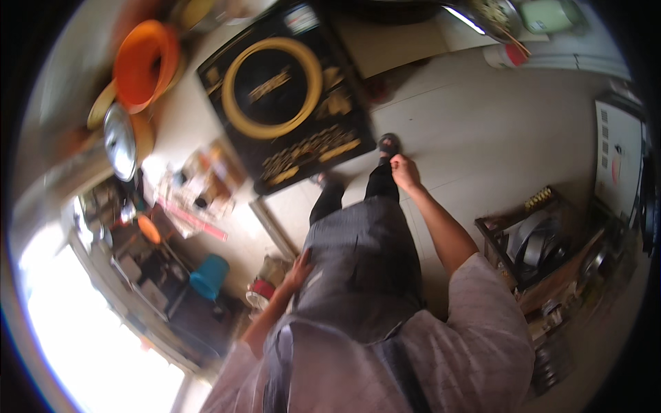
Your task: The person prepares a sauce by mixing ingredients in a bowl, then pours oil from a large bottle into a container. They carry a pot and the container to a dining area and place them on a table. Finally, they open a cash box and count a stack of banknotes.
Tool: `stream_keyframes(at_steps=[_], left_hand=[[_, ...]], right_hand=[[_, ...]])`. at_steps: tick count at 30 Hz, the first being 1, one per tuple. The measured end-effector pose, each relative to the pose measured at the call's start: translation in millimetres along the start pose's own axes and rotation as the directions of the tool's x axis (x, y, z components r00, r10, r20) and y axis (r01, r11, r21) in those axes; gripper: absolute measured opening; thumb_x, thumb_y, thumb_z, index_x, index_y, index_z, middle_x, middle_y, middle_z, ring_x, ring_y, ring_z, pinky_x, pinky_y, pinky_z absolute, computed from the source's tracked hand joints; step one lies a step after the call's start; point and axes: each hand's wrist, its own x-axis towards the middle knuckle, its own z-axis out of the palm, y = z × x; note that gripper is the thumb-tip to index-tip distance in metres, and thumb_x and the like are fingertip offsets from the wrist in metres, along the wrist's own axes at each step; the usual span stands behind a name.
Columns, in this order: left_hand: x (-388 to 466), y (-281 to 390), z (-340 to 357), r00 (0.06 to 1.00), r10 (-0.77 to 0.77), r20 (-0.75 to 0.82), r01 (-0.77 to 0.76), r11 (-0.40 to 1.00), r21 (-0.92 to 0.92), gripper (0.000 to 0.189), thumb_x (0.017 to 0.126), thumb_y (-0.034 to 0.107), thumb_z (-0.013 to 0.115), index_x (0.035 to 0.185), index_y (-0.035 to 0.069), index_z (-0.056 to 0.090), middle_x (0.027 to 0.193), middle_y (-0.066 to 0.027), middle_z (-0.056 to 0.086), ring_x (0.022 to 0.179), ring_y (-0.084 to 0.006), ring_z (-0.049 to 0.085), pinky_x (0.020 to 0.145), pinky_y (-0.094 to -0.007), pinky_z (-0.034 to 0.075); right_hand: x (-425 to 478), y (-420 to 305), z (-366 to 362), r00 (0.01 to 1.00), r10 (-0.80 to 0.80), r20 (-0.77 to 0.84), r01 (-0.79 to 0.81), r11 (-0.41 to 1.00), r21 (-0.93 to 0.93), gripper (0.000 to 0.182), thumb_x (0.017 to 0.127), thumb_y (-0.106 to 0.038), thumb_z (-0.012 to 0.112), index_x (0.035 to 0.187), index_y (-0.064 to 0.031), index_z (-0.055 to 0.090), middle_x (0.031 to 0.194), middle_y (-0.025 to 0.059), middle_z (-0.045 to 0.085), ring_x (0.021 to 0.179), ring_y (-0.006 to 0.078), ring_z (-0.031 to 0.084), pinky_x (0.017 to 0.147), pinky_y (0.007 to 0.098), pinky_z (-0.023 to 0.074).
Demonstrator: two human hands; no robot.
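Observation:
My left hand (298,272) rests near the left edge of the grey apron (356,248) I wear, and nothing is seen in it. In front of my right leg is my right hand (405,173), its fingers curled in; whether they hold something small cannot be told. Beyond my feet stands a black glass-topped surface (341,116), which looks like a cooker top, with a yellow ring (230,98) and yellow markings on it.
To the left are an orange basin (121,67), a metal lid (119,142) and a blue bucket (209,276). A dark rack (532,286) with metal pans stands at the right. A white cabinet (609,155) and a red-and-white tub (498,56) are farther off.

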Motion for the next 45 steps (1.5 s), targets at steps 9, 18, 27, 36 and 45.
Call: stream_keyframes(at_steps=[9,18,27,36,45], left_hand=[[-5,112,57,0.93,-0.356,-0.094,0.364,0.927,0.093,0.068,0.1,0.035,0.053,0.158,0.019,0.023,0.149,-0.0226,0.037,0.132,-0.0435,0.046,0.104,-0.0477,0.043],[4,141,85,0.796,-0.573,-0.195,0.591,0.805,0.043,0.068,0.095,0.044,0.055,0.155,0.032,0.026,0.149,-0.0141,0.041,0.121,-0.0401,0.056,0.094,-0.052,0.049],[2,125,88,0.832,-0.483,-0.274,0.507,0.862,0.02,0.066,0.095,0.042,0.055,0.154,0.028,0.031,0.151,-0.0121,0.04,0.128,-0.0375,0.052,0.097,-0.0494,0.048],[1,130,69,0.82,-0.502,-0.275,0.534,0.844,0.052,0.065,0.093,0.043,0.057,0.152,0.026,0.035,0.144,-0.0112,0.047,0.117,-0.0367,0.059,0.09,-0.0509,0.05],[5,128,52,0.851,-0.432,-0.299,0.476,0.875,0.089,0.062,0.093,0.041,0.056,0.15,0.025,0.037,0.139,-0.0119,0.05,0.109,-0.0376,0.062,0.085,-0.051,0.051]], right_hand=[[212,50,38,0.983,0.182,-0.007,-0.182,0.976,-0.121,0.037,0.093,-0.036,0.063,0.106,-0.0018,0.06,0.097,0.0247,0.069,0.092,0.0428,0.068,0.077,0.0512,0.0555],[339,37,90,0.992,0.089,-0.085,-0.114,0.927,-0.356,0.048,0.093,-0.052,0.057,0.102,-0.0069,0.07,0.094,0.0177,0.072,0.085,0.0317,0.073,0.069,0.0462,0.0603],[360,73,119,0.958,-0.268,-0.102,0.174,0.825,-0.537,0.036,0.093,-0.038,0.06,0.111,-0.0078,0.068,0.096,0.0167,0.071,0.09,0.0318,0.072,0.061,0.0456,0.0594],[284,24,21,0.886,-0.452,-0.106,0.365,0.819,-0.444,0.036,0.086,-0.017,0.064,0.12,-0.0061,0.062,0.104,0.0176,0.06,0.092,0.0331,0.064,0.072,0.0429,0.0564],[261,-100,-91,0.67,-0.597,-0.44,0.464,0.8,-0.38,0.045,0.084,-0.029,0.074,0.125,-0.0148,0.059,0.102,0.0125,0.055,0.088,0.0302,0.061,0.065,0.0418,0.053]])
